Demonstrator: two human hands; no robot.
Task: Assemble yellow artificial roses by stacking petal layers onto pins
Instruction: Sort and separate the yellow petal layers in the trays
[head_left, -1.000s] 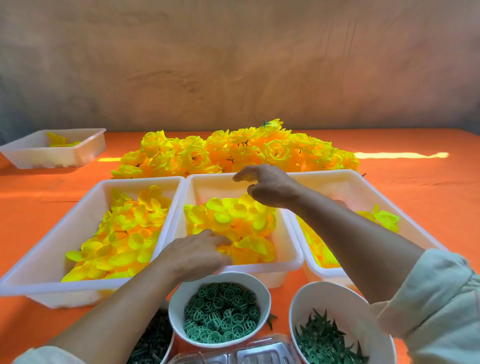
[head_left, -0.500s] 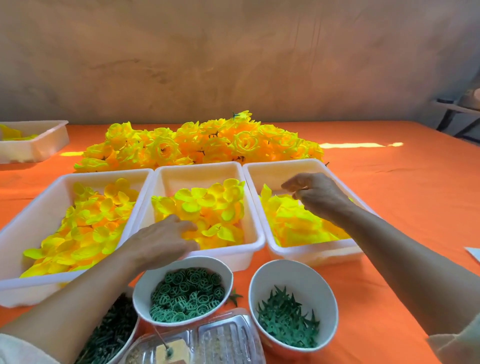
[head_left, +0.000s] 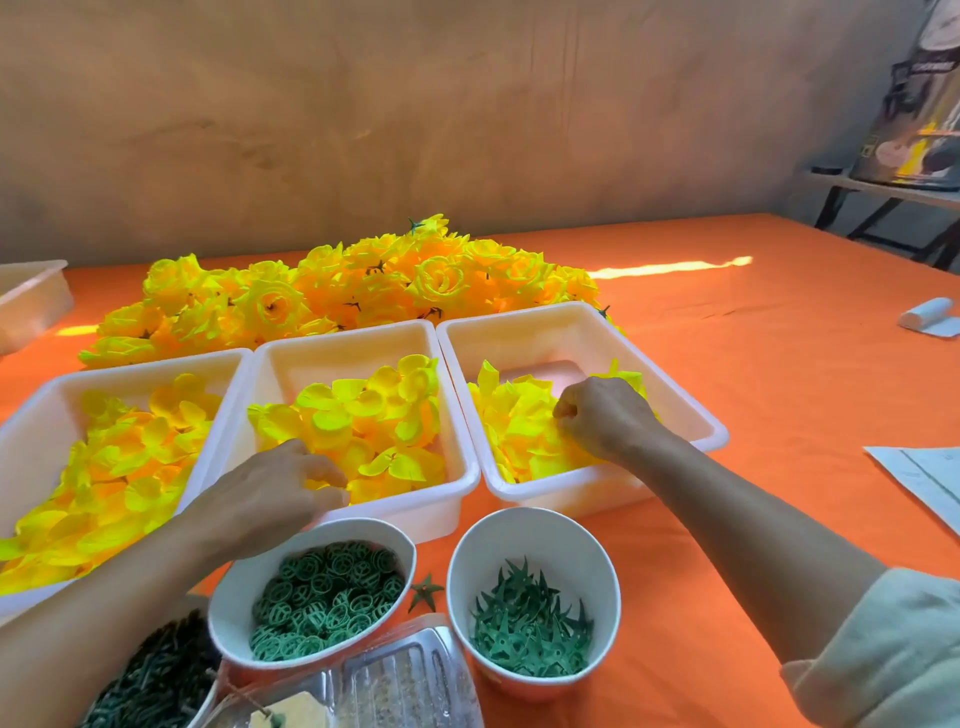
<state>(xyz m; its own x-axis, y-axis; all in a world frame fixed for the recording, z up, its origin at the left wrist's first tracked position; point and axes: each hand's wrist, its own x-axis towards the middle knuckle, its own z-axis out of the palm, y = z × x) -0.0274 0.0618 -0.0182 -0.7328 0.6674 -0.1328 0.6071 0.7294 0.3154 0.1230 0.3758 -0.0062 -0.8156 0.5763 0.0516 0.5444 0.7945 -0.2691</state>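
the right hand (head_left: 602, 415) is down in the right tray (head_left: 519, 340), fingers bunched to the thumb and pinching into the loose yellow petals (head_left: 519, 431) there; how many layers it has hold of does not show. the left hand (head_left: 275, 493) sits over the near rim of the middle tray (head_left: 343, 335), fingers curled down against that tray's petals, and whether it holds anything i cannot tell. the pins (head_left: 150, 675) lie in a bowl at the near left edge, well apart from the right hand, and the finished roses (head_left: 363, 280) are heaped on the table (head_left: 779, 364) behind the trays. the likely slip is a pinch that lifts several clinging layers at once, since the petals look thin and nested, which would leave a rose unevenly stacked; a weak pinch could also drop the layer on its way across. half a second ago the right hand hovered above this tray with looser fingers; now it is lower, closed on the petals. a second ago it was over the middle tray. the left hand has hardly moved.
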